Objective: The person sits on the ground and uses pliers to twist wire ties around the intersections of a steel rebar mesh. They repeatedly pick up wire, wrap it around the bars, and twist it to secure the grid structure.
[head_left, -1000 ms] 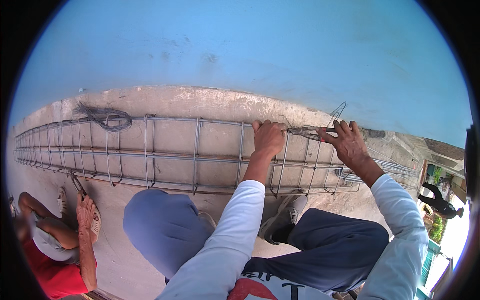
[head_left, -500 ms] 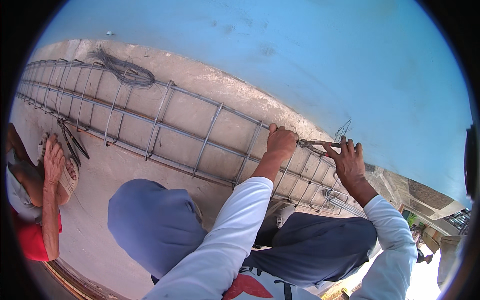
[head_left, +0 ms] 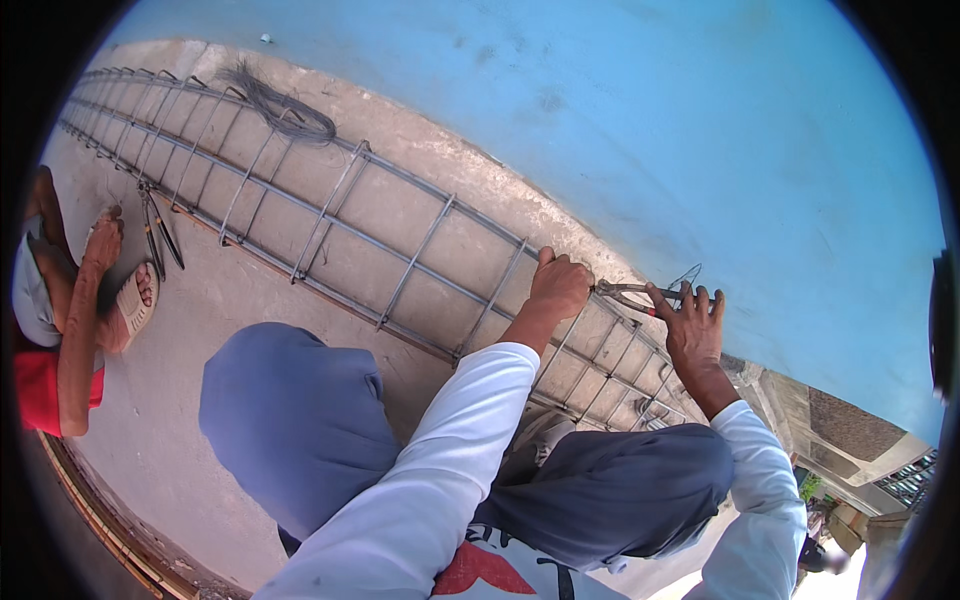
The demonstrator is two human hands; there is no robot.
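One long steel cage (head_left: 415,262) lies on the grey floor (head_left: 180,400), running from the upper left of the frame down to the right of the middle. It is made of hard, thin, round rods: at least three long ones show, with many square hoops across them, too many to count at the small far end. The left hand (head_left: 560,283) is at the cage's top rod, right of the middle, with its fingers curled; I cannot tell if its grip squeezes the rod or a bit of wire. The right hand (head_left: 690,320), just to the right, has its grip closed round the handles of one pair of metal pincers (head_left: 615,290), and their head comes close to the left hand's fingers. One thin, bent wire (head_left: 690,272) pokes up by the right hand's fingertips. One bundle of wire (head_left: 290,115), fuzzy like grey hair and looped at one end, lies over the top rod at the upper left. A second pair of pincers (head_left: 165,229), with long handles, is beside the cage at the left, near one hand of another person (head_left: 103,240) and one tan sandal (head_left: 135,300). One smooth blue wall (head_left: 600,120) fills the top.
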